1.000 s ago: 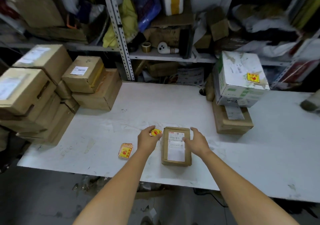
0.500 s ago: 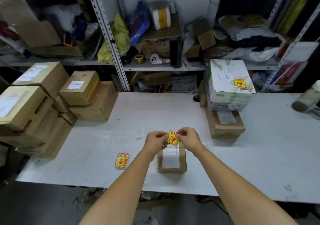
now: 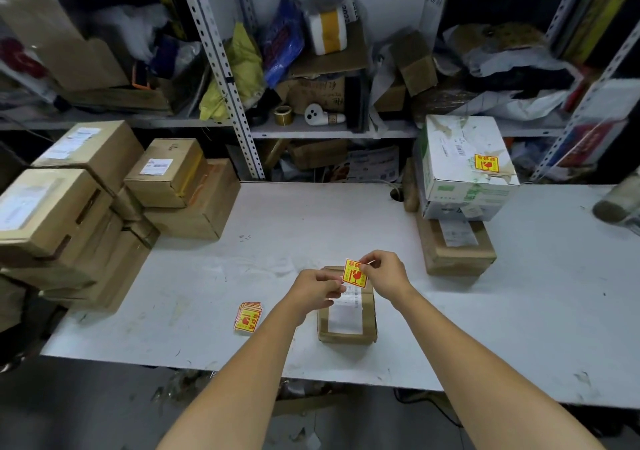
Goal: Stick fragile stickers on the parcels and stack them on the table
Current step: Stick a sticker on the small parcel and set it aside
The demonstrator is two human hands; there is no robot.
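Observation:
A small brown parcel point(image 3: 347, 325) with a white label lies on the white table point(image 3: 214, 276) in front of me. Above its far end I hold a yellow and red fragile sticker point(image 3: 354, 273). My right hand point(image 3: 386, 274) pinches the sticker's top edge. My left hand point(image 3: 317, 288) pinches at its lower left side, on what looks like the backing. A small pile of more stickers point(image 3: 248, 318) lies on the table to the left of the parcel. At the right stands a stack: a white box point(image 3: 464, 169) bearing a fragile sticker on top of a brown parcel point(image 3: 455, 248).
Several brown parcels point(image 3: 86, 200) are piled at the table's left end. Metal shelving point(image 3: 221, 68) crammed with boxes, bags and tape rolls runs behind the table. A blurred roll-like object point(image 3: 616, 200) lies at the far right edge.
A second ago my right hand lay on the parcel and my left held the sticker beside it. Both hands came together over the parcel and now pinch the sticker between them.

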